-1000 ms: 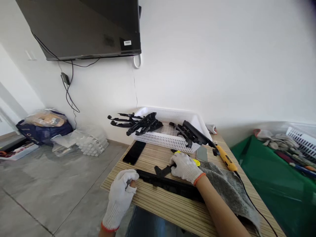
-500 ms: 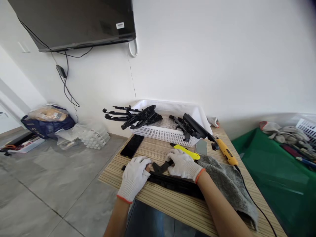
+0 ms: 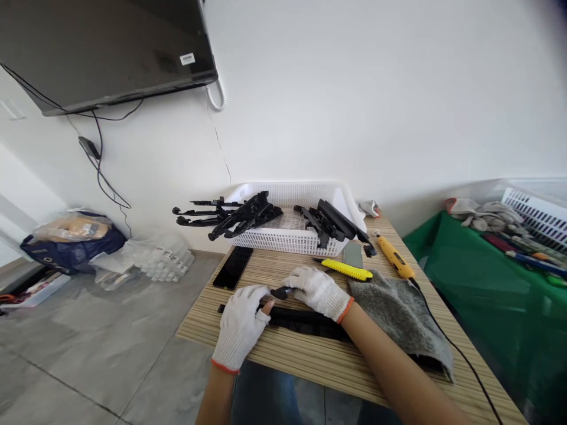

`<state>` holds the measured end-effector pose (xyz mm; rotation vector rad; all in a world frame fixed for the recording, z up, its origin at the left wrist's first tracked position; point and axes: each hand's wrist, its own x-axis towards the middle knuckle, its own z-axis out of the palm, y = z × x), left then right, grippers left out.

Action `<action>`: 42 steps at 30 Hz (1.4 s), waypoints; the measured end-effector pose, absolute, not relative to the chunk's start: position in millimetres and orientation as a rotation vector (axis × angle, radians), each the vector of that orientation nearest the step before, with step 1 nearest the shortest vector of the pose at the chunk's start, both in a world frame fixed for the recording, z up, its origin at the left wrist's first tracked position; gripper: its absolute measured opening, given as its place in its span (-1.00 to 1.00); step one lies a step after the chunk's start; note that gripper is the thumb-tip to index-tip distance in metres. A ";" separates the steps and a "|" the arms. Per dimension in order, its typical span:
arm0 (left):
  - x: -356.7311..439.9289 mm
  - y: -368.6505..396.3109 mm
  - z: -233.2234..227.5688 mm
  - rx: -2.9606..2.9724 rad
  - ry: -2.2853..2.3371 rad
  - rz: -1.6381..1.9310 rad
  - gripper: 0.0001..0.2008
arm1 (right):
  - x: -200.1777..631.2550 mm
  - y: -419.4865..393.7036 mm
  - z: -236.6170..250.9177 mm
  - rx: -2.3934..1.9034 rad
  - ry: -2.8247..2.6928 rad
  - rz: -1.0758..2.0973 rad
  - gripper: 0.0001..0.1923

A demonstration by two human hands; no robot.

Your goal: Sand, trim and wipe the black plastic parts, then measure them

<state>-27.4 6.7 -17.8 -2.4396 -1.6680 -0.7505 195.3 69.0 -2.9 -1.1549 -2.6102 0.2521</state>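
Observation:
A long black plastic strip [image 3: 305, 321] lies across the front of the wooden table. My left hand [image 3: 243, 319], in a white knitted glove with the thumb tip bare, is closed around the strip near its left end. My right hand [image 3: 316, 289], gloved likewise, pinches a small dark piece [image 3: 280, 293] just above the strip. Its rounded black end points toward my left thumb; the rest is hidden by the fingers. Beyond my right hand lies a yellow utility knife [image 3: 348, 269], and a grey cloth [image 3: 398, 307] is beside my right forearm.
A white plastic basket [image 3: 283, 241] at the back holds several black plastic parts [image 3: 248, 215], some overhanging its rim. A black phone [image 3: 233, 267] lies at the left. On the right are a yellow corded tool [image 3: 396, 257], its cable, and a grey-green flat piece [image 3: 353, 255].
The view has shifted slightly. The dark piece in my right hand has turned, now showing a narrower, rounded end instead of a wide angled shape. My left hand stays on the strip.

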 end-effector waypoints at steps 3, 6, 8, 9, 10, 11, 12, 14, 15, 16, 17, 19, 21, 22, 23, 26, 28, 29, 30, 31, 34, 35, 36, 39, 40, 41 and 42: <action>-27.3 3.7 -14.7 -2.446 -1.614 -0.838 -0.65 | 200.7 66.1 -2.0 -0.965 -2.532 0.046 -0.59; -27.7 -0.5 -10.4 -2.471 -1.541 -0.916 -0.63 | 206.0 59.8 -0.2 -0.943 -2.404 -0.210 -0.52; -28.6 -2.9 -8.7 -2.479 -1.483 -0.979 -0.61 | 207.6 56.5 0.7 -0.998 -2.359 -0.304 -0.51; -29.2 -3.7 -8.4 -2.474 -1.461 -1.009 -0.59 | 207.5 55.4 1.2 -1.025 -2.366 -0.318 -0.52; -29.8 -4.3 -8.4 -2.456 -1.446 -1.040 -0.56 | 206.7 54.7 1.7 -1.035 -2.400 -0.312 -0.53; -30.3 -4.6 -8.8 -2.431 -1.437 -1.066 -0.52 | 205.2 54.2 2.3 -1.030 -2.451 -0.293 -0.54; -30.8 -4.8 -9.4 -2.406 -1.433 -1.087 -0.49 | 203.0 53.6 3.1 -1.019 -2.509 -0.267 -0.55; -31.5 -5.1 -11.2 -2.393 -1.431 -1.102 -0.49 | 197.5 52.1 4.9 -1.003 -2.608 -0.201 -0.58; -31.8 -5.5 -12.2 -2.422 -1.432 -1.091 -0.54 | 194.5 51.0 6.0 -1.004 -2.639 -0.163 -0.61; -32.0 -6.0 -13.3 -2.471 -1.437 -1.069 -0.61 | 191.7 49.8 7.2 -1.016 -2.652 -0.124 -0.64; -32.3 -6.5 -14.5 -2.522 -1.443 -1.045 -0.68 | 189.4 48.5 8.8 -1.033 -2.656 -0.083 -0.67; -33.1 -7.4 -16.7 -2.575 -1.450 -1.018 -0.75 | 187.4 46.3 13.4 -1.079 -2.653 -0.006 -0.71; -34.5 -7.4 -18.4 -2.545 -1.434 -1.064 -0.77 | 190.1 44.3 20.2 -1.141 -2.620 0.032 -0.74; -35.5 -6.9 -18.8 -2.523 -1.412 -1.114 -0.78 | 193.3 42.8 24.2 -1.162 -2.591 0.046 -0.73; -36.7 -6.1 -19.0 -2.506 -1.387 -1.177 -0.79 | 197.3 40.8 28.1 -1.172 -2.547 0.069 -0.70; -40.0 -3.6 -18.0 -2.509 -1.339 -1.386 -0.82 | 209.9 29.6 36.7 -1.125 -2.430 0.237 -0.61; -41.0 -3.0 -17.0 -2.527 -1.403 -1.490 -0.82 | 213.9 19.0 37.9 -1.125 -2.404 0.313 -0.60; -41.1 -3.4 -16.4 -2.522 -1.468 -1.535 -0.82 | 213.7 13.5 37.4 -1.149 -2.406 0.298 -0.58; -41.0 -4.2 -15.7 -2.509 -1.542 -1.577 -0.81 | 212.0 8.4 36.6 -1.190 -2.406 0.256 -0.56; -40.8 -5.3 -14.8 -2.496 -1.611 -1.616 -0.78 | 208.9 3.8 35.7 -1.244 -2.391 0.204 -0.54; -40.1 -9.3 -11.3 -2.563 -1.707 -1.691 -0.64 | 194.9 -4.3 33.0 -1.377 -2.291 0.177 -0.54; -40.0 -10.2 -10.1 -2.618 -1.722 -1.686 -0.60 | 189.7 -5.1 31.8 -1.390 -2.269 0.215 -0.56; -39.8 -10.9 -9.0 -2.661 -1.752 -1.668 -0.58 | 184.8 -5.3 30.1 -1.390 -2.264 0.251 -0.58; -39.2 -10.7 -7.4 -2.710 -1.922 -1.616 -0.53 | 173.3 -4.6 20.4 -1.350 -2.331 0.262 -0.54; -39.1 -10.3 -7.3 -2.698 -1.975 -1.626 -0.52 | 170.9 -4.6 15.8 -1.345 -2.348 0.221 -0.50; -39.1 -9.9 -7.4 -2.685 -2.008 -1.646 -0.50 | 169.2 -4.9 10.9 -1.341 -2.357 0.167 -0.45; -39.1 -9.8 -7.4 -2.685 -2.022 -1.666 -0.49 | 168.3 -5.5 6.2 -1.333 -2.361 0.111 -0.42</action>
